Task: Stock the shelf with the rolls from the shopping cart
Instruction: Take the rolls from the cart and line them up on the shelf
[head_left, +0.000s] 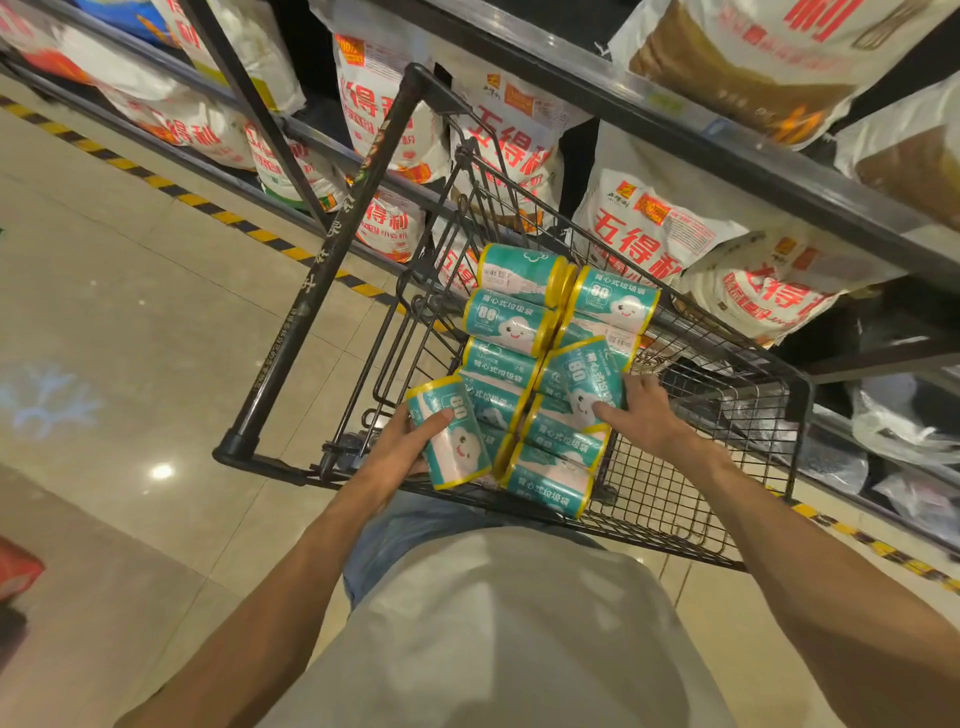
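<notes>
The left hand (402, 447) holds one teal roll (449, 434) in a curled grip, thumb across its front; the right hand (647, 413) clasps a second roll (584, 376) above the shopping cart (727, 415).

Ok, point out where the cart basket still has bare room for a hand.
Bare wire floor lies right of the right hand, toward the cart's right wall. The left half is crowded with teal rolls; the left hand grips one there.

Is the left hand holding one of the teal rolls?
Yes, the left hand grips a teal roll at the near left corner of the shopping cart, its thumb across the label.
</notes>
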